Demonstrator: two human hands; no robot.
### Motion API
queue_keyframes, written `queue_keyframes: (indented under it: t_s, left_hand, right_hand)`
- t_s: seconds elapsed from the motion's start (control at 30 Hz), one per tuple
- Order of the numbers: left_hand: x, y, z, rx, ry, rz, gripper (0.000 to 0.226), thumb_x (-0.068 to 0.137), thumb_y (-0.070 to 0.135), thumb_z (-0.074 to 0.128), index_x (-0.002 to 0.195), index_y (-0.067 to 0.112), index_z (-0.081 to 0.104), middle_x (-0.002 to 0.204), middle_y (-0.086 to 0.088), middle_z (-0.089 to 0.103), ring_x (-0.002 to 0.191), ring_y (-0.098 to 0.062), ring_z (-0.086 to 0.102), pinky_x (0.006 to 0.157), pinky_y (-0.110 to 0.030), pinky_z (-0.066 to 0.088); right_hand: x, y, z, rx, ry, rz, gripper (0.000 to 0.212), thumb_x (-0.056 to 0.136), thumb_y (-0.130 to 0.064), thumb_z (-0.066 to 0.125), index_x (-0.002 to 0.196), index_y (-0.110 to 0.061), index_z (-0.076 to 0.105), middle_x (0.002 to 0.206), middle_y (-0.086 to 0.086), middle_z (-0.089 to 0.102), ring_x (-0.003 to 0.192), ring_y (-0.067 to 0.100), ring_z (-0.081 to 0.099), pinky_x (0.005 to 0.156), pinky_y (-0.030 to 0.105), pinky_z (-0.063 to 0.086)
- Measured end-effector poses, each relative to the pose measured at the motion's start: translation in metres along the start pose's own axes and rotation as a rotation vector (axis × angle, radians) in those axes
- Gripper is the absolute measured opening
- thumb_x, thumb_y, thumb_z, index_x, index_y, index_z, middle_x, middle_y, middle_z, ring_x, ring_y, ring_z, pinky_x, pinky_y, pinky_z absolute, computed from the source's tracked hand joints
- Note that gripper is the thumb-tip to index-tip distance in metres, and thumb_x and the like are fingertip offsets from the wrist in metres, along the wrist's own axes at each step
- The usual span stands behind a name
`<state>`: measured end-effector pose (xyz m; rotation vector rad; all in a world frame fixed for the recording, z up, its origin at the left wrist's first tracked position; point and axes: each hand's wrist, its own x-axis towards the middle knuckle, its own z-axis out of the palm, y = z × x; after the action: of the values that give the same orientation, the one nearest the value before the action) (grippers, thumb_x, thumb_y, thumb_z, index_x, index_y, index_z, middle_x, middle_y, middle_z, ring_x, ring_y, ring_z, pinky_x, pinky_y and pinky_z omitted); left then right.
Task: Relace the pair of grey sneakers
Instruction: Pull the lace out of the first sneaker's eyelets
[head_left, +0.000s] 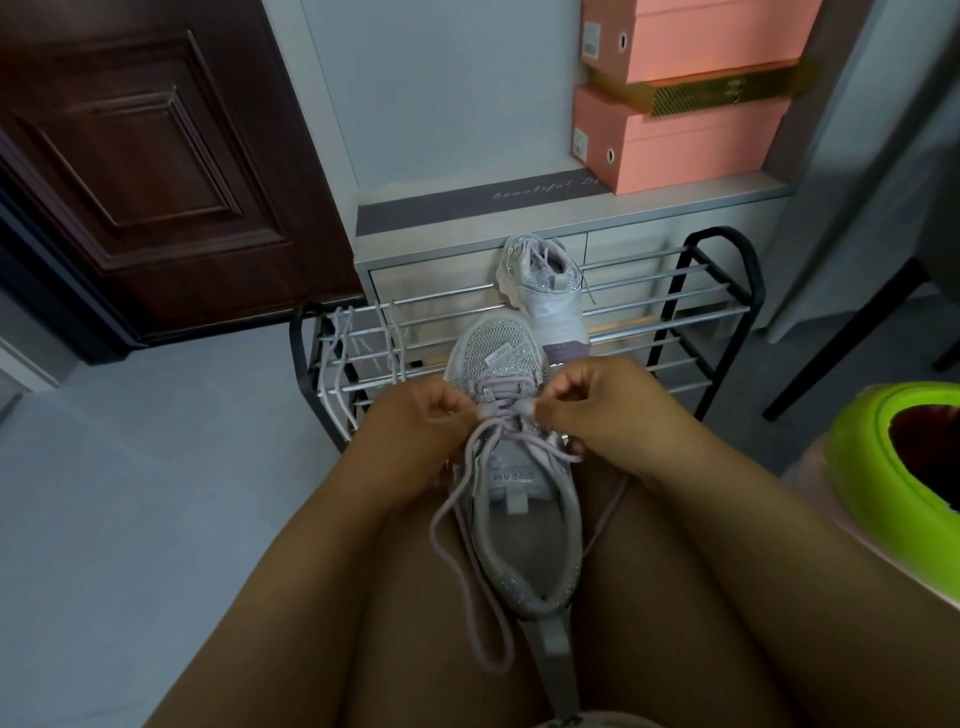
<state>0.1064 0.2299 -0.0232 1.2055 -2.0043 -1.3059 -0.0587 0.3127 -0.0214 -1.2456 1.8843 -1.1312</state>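
Note:
A grey glittery sneaker lies between my thighs, toe pointing away from me. Its pale purple lace crosses the lower eyelets and trails in a long loop over my left thigh. My left hand pinches the lace at the shoe's left side. My right hand pinches the lace at the right side, level with the same eyelet row. The second grey sneaker stands on the black shoe rack, heel toward me. A loose lace hangs over the rack's left end.
The rack stands against a white cabinet bearing stacked pink shoe boxes. A dark wooden door is at the left. A green-rimmed bin sits near my right knee. Grey floor lies at left.

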Motion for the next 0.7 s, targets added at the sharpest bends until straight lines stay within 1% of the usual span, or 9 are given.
queue_keyframes:
  t_s: [0.07,0.2,0.27,0.33,0.4,0.47,0.53,0.6,0.7]
  left_hand:
    - [0.0,0.001,0.006,-0.001,0.019,-0.001,0.021,0.084,0.027,0.071,0.072,0.01,0.067,0.046,0.004,0.06,0.037,-0.004,0.049,0.039,-0.016,0.039]
    - [-0.001,0.006,0.01,0.109,-0.015,0.055,0.024,0.086,0.028,0.067,0.066,0.015,0.067,0.048,0.008,0.061,0.04,0.001,0.05,0.04,-0.013,0.041]
    - [0.0,0.009,0.005,0.207,-0.064,0.076,0.028,0.09,0.031,0.06,0.067,0.015,0.065,0.05,0.013,0.06,0.042,0.002,0.048,0.041,-0.009,0.039]
    - [0.001,0.011,-0.001,0.211,-0.109,0.058,0.03,0.095,0.028,0.053,0.07,0.014,0.063,0.05,0.013,0.059,0.042,0.003,0.048,0.042,-0.008,0.038]
    - [0.001,0.012,-0.004,-0.018,-0.134,-0.026,0.029,0.096,0.019,0.05,0.073,0.011,0.064,0.053,0.009,0.063,0.047,0.0,0.054,0.047,-0.011,0.042]
    - [0.001,0.011,-0.005,-0.263,-0.164,-0.074,0.032,0.095,0.011,0.05,0.067,0.014,0.064,0.059,0.002,0.065,0.053,-0.008,0.058,0.052,-0.017,0.046]
    - [0.001,0.008,-0.004,-0.335,-0.174,-0.074,0.035,0.092,0.009,0.051,0.06,0.017,0.061,0.058,-0.002,0.06,0.051,-0.011,0.055,0.051,-0.02,0.046]
    - [0.002,0.005,-0.006,-0.453,-0.148,-0.086,0.029,0.091,0.005,0.051,0.063,0.012,0.055,0.055,-0.003,0.056,0.048,-0.012,0.054,0.049,-0.021,0.048]
    - [0.008,-0.005,-0.017,-0.791,-0.113,-0.115,0.03,0.089,0.003,0.051,0.06,0.011,0.05,0.05,-0.001,0.05,0.05,-0.012,0.055,0.067,-0.033,0.058]
  right_hand:
    - [0.002,-0.002,0.001,-0.055,-0.021,0.018,0.025,0.074,-0.03,0.077,0.066,-0.009,0.066,0.061,0.01,0.064,0.05,0.013,0.053,0.057,0.027,0.046]
    - [0.003,-0.007,0.002,-0.191,-0.074,0.016,0.017,0.079,-0.021,0.069,0.065,-0.012,0.067,0.062,0.005,0.064,0.053,0.009,0.051,0.057,0.024,0.043]
    - [0.004,-0.007,0.003,-0.076,-0.083,0.052,0.018,0.081,-0.014,0.063,0.064,-0.007,0.064,0.061,0.007,0.057,0.054,0.009,0.046,0.055,0.024,0.038]
    - [0.005,-0.006,0.0,0.153,-0.1,0.126,0.021,0.083,-0.008,0.058,0.062,-0.01,0.062,0.058,0.003,0.055,0.053,0.009,0.044,0.05,0.02,0.035]
    - [0.006,-0.005,-0.003,0.363,-0.141,0.178,0.023,0.086,-0.005,0.054,0.064,-0.009,0.061,0.052,-0.003,0.056,0.046,0.006,0.044,0.044,0.016,0.031]
    - [0.006,-0.005,-0.003,0.483,-0.176,0.19,0.023,0.087,-0.003,0.052,0.066,-0.009,0.06,0.05,-0.005,0.06,0.045,0.005,0.045,0.045,0.016,0.03]
    - [0.007,-0.004,-0.004,0.576,-0.168,0.175,0.025,0.087,0.0,0.051,0.066,-0.011,0.056,0.048,-0.005,0.056,0.049,0.008,0.043,0.051,0.02,0.031]
    - [0.011,-0.002,-0.01,0.732,-0.11,0.177,0.025,0.086,0.004,0.051,0.067,-0.013,0.052,0.042,-0.005,0.047,0.049,0.01,0.041,0.056,0.023,0.033]
    - [0.016,0.007,-0.028,1.008,-0.027,0.229,0.022,0.085,0.001,0.052,0.07,-0.015,0.048,0.039,-0.005,0.038,0.049,0.013,0.039,0.059,0.024,0.045]
